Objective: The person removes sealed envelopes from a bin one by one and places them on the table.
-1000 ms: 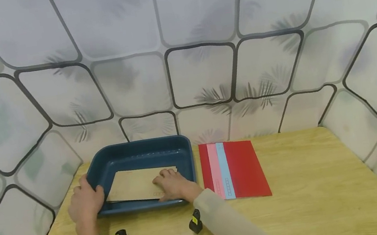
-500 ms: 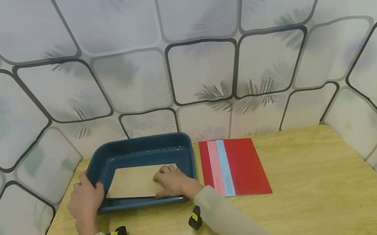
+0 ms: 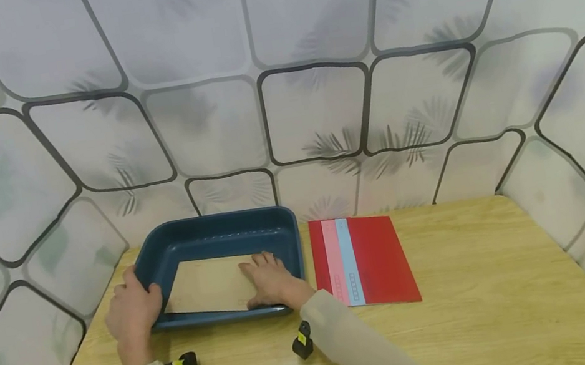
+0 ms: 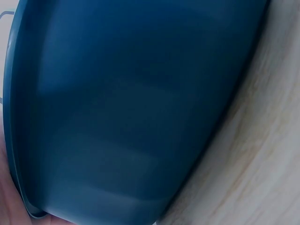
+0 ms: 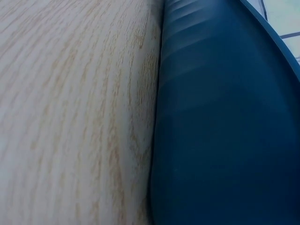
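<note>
At the left, the left hand (image 3: 132,307) grips the near-left edge of the blue tray (image 3: 222,241), the thumb over its rim. Inside the tray, a tan envelope (image 3: 206,285) lies flat toward the near side, and the right hand (image 3: 273,280) rests on its right end with fingers spread. Farther right, just beside the tray, overlapping red (image 3: 382,257), pink (image 3: 332,252) and light-blue sheets (image 3: 347,250) lie on the table (image 3: 487,305).

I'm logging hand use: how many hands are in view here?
2. The left hand grips the blue tray at its left side; the right hand rests on the tan paper inside.
</note>
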Tool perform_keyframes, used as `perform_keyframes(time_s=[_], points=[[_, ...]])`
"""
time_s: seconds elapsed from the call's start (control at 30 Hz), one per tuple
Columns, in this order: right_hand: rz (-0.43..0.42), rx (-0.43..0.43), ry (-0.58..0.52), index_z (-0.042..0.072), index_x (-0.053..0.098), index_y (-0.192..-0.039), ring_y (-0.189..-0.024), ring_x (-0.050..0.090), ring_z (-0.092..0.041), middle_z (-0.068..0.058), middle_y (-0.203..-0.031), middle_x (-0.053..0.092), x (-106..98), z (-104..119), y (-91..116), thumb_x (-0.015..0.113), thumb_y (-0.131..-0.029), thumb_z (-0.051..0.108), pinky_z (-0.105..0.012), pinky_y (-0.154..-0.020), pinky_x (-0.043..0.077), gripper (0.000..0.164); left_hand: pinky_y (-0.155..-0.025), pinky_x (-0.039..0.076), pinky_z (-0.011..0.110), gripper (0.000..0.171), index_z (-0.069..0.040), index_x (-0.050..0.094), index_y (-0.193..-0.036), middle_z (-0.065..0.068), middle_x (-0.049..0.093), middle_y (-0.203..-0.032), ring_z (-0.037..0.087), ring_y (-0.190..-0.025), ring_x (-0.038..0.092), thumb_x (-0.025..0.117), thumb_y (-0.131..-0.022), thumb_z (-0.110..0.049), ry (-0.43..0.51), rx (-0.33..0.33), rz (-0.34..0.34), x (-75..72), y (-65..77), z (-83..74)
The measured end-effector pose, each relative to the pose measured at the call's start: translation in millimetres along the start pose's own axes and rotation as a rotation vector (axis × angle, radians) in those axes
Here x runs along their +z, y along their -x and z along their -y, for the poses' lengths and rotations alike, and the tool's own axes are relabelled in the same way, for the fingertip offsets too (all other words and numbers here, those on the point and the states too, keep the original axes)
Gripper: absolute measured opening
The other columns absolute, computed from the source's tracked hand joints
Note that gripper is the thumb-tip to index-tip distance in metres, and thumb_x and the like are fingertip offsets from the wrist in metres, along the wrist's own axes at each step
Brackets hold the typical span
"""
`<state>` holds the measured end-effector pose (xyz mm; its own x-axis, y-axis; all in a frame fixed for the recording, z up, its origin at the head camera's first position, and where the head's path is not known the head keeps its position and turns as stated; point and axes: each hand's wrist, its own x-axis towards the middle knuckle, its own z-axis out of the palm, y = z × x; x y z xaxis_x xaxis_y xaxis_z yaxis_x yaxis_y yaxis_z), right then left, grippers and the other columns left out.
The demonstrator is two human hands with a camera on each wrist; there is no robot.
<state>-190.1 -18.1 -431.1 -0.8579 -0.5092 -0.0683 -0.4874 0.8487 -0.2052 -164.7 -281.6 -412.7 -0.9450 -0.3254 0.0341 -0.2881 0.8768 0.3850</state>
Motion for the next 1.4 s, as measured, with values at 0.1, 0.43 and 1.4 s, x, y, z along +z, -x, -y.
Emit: perform_keyframes(time_s=[0.1,0.43,1.4], points=[[-0.02,-0.004,-0.011,0.018,0.039,-0.138,-0.128,0.027,-0.032,-0.014,-0.139,0.037,0.9,-0.1,-0.4,0.075,-0.067,0.049,-0.047,-0.103,0.03,0.085,-0.068,0.041,0.065,0.065,0.001,0.012,-0.143,0.041,0.04,-0.115,0.055,-0.095,0.045,0.039,-0.09,-0.027,-0.001,-0.003,0.0,-1.0,0.6,0.7],[-0.175,-0.064,-0.038,0.02,0.047,-0.13,-0.111,0.036,-0.024,-0.009,-0.122,0.043,-2.4,2.3,-5.0,0.077,-0.068,0.025,-0.041,-0.096,0.036,0.069,-0.067,0.041,0.064,0.065,0.001,0.013,-0.143,0.041,0.04,-0.115,0.055,-0.094,0.046,0.039,-0.09,-0.027,-0.008,-0.004,-0.01,-1.9,-0.4,6.0],[-0.397,0.048,-0.427,0.017,0.067,-0.096,-0.064,0.055,-0.008,0.001,-0.086,0.07,-11.5,-9.0,1.3,0.058,-0.09,0.026,-0.031,-0.062,0.05,0.014,-0.067,0.043,0.064,0.064,0.001,0.014,-0.142,0.041,0.041,-0.116,0.055,-0.094,0.046,0.038,-0.09,-0.027,-0.004,0.007,-0.009,3.9,-4.2,2.6]])
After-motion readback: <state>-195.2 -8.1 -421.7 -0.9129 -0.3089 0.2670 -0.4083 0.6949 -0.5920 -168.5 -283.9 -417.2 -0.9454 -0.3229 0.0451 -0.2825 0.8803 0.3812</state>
